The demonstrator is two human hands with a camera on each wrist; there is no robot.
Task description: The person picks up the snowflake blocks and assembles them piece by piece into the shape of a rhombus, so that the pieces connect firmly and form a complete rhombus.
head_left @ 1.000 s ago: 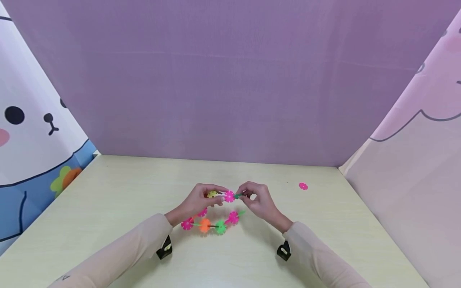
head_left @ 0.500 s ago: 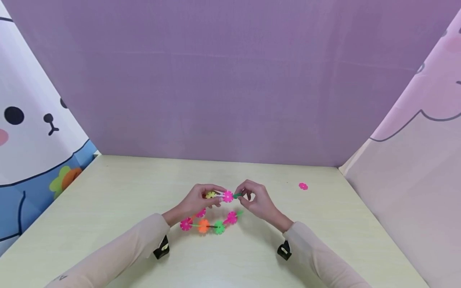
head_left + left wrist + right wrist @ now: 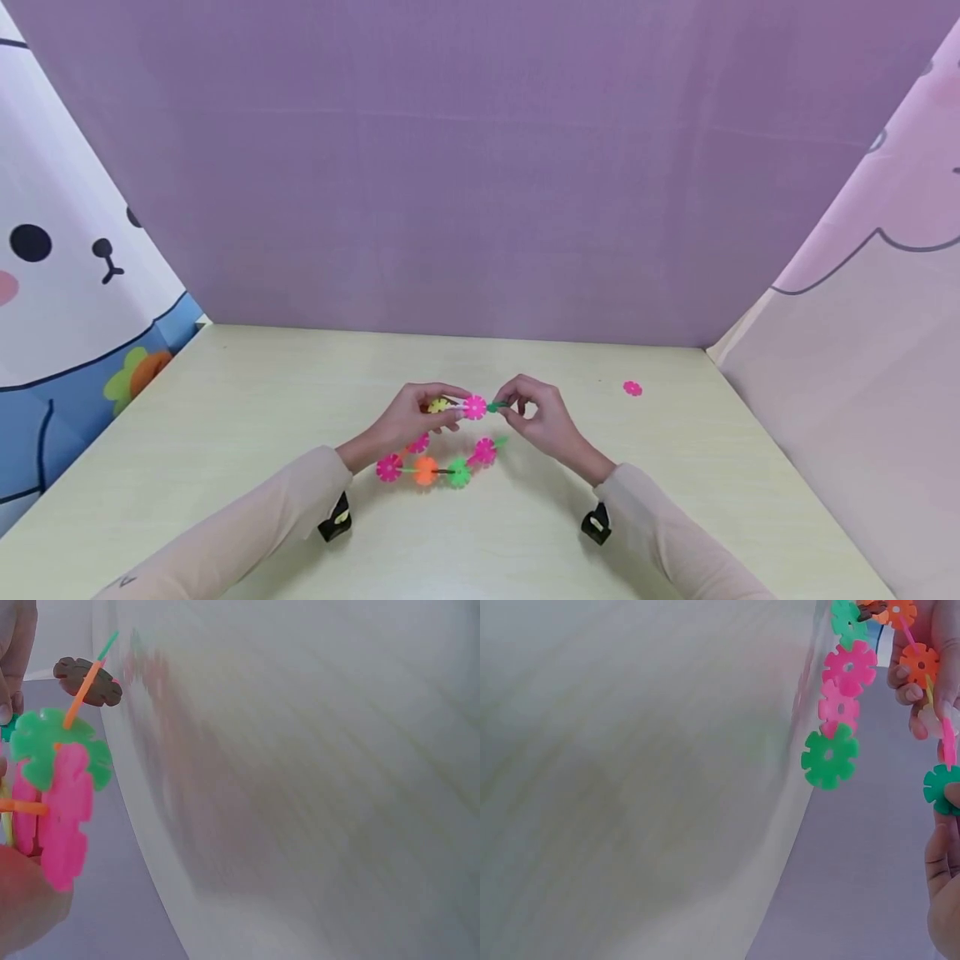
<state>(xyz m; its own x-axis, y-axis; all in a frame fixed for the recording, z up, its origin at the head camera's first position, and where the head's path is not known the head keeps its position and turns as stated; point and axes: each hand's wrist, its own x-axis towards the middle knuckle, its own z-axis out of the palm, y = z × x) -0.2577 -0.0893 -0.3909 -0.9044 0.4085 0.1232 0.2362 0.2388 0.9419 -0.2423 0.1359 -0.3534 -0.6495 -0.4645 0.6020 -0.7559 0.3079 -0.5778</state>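
Note:
A chain of slotted plastic snowflake discs in several colours hangs in a loop from my left hand (image 3: 408, 417). The fingers and thumb of that hand pinch it near a yellow disc (image 3: 438, 406) and a bright pink disc (image 3: 475, 407). Opposite, my right hand (image 3: 542, 417) pinches a dark green snowflake disc (image 3: 939, 789) against the pink disc's edge; whether their slots are joined I cannot tell. The chain's lower part has an orange disc (image 3: 425, 472), a green disc (image 3: 459, 472) and a pink disc (image 3: 485, 451), ending in a light green disc (image 3: 829, 756).
A loose pink snowflake disc (image 3: 633, 388) lies on the pale wooden table (image 3: 247, 400), toward the far right. Behind the table rises a purple panel (image 3: 480, 183). Printed cartoon cloths (image 3: 82, 275) hang at the sides.
Both hands stay almost where they were, keeping their pinches. My left hand and the chain have shifted very slightly left.

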